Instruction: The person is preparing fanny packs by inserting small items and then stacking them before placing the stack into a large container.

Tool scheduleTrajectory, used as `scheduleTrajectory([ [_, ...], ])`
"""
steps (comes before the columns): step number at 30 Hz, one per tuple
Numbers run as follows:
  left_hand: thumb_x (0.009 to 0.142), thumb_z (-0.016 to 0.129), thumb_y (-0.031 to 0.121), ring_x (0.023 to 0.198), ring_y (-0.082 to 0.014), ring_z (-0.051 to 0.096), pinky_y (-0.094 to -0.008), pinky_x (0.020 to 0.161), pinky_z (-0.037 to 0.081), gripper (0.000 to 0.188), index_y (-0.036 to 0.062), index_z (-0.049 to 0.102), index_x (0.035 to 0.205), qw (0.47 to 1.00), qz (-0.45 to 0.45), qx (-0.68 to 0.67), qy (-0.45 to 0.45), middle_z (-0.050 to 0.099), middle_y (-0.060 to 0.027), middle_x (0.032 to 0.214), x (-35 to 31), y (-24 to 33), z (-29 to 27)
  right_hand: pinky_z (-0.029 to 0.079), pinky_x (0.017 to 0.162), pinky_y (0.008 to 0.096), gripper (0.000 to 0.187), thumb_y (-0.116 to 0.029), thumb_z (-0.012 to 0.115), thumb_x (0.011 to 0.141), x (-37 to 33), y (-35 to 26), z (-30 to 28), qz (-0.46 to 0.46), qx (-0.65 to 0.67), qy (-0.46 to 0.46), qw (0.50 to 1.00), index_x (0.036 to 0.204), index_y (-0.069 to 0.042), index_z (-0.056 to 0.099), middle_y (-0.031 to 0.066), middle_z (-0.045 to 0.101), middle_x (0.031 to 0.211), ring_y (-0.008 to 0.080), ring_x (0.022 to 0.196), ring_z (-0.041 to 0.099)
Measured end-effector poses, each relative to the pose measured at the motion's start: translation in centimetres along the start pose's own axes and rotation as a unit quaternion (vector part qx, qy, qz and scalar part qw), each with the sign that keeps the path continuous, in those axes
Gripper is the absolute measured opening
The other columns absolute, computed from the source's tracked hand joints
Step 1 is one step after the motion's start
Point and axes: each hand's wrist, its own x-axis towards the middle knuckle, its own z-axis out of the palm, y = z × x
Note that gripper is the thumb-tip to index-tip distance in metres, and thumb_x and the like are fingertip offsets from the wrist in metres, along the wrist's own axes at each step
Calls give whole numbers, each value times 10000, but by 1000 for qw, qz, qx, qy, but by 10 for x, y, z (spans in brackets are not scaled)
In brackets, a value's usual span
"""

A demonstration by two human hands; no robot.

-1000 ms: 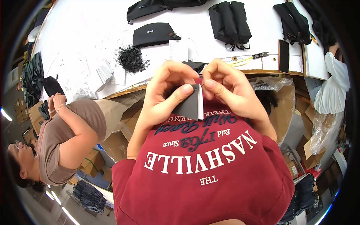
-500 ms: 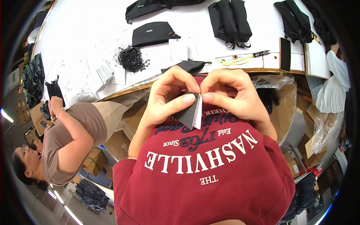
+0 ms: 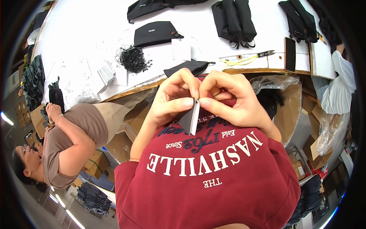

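Note:
Between my hands, in front of my chest, is a small folded card [image 3: 187, 121], dark grey outside with pale inner leaves. My left hand [image 3: 171, 100] pinches its upper corner between thumb and forefinger. My right hand [image 3: 233, 100] closes on the same corner from the other side, its fingertips meeting the left ones. Whether a thin cord runs through that corner is hidden by the fingers. Just beyond my hands, a black pouch [image 3: 190, 68] lies at the table's near edge.
On the white table [image 3: 95, 23] are a tangle of black cords [image 3: 133, 59], white slips [image 3: 106, 74], a black bag [image 3: 154, 33], three rolled black bags [image 3: 233, 23], yellow-handled snips [image 3: 263, 54] and a phone [image 3: 289, 54]. A co-worker [image 3: 72, 141] stands at left, handling a black item.
The folded card has turned and closed up, showing more edge-on. My fingertips have drawn closer together at its corner. The co-worker's hands have shifted slightly.

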Motion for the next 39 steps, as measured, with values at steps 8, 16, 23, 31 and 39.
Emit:
scheduleTrajectory([
  [8, 851, 603, 293, 673, -89, 439, -212, 615, 337, 271, 58, 469, 873, 996, -51, 67, -18, 482, -18, 763, 3, 12, -7, 506, 602, 292, 79, -86, 669, 797, 3, 11, 2, -184, -197, 138, 953, 844, -32, 634, 79, 647, 739, 220, 668, 647],
  [16, 896, 544, 323, 564, -105, 369, -258, 574, 307, 277, 95, 417, 805, 992, 98, 82, -15, 412, 14, 607, 3, 17, -26, 352, 501, 249, 143, -189, 679, 808, -15, 31, -57, 11, -245, 234, 941, 838, -55, 641, 24, 609, 732, 109, 547, 434],
  [23, 889, 592, 317, 585, -105, 372, -254, 570, 299, 288, 94, 423, 820, 992, 82, 96, -13, 421, 7, 624, 8, 10, -31, 263, 484, 199, 119, -173, 700, 811, -81, 41, -135, 77, -353, 402, 841, 859, -66, 678, -52, 599, 774, 22, 516, 315],
  [31, 852, 631, 287, 619, -102, 367, -255, 607, 292, 295, 85, 419, 817, 995, 59, 71, 34, 423, -8, 656, 12, 8, -31, 457, 640, 275, 250, -337, 707, 771, -156, 58, -254, 131, -426, 622, 644, 864, -105, 715, 31, 662, 729, 149, 668, 599],
  [39, 857, 609, 249, 653, -123, 388, -268, 623, 304, 260, 68, 426, 829, 993, 46, 92, 51, 425, -33, 701, 8, 12, -39, 504, 685, 316, 281, -370, 666, 756, -193, 107, -372, 297, -376, 638, 602, 908, -145, 737, 64, 699, 790, 188, 690, 659],
])
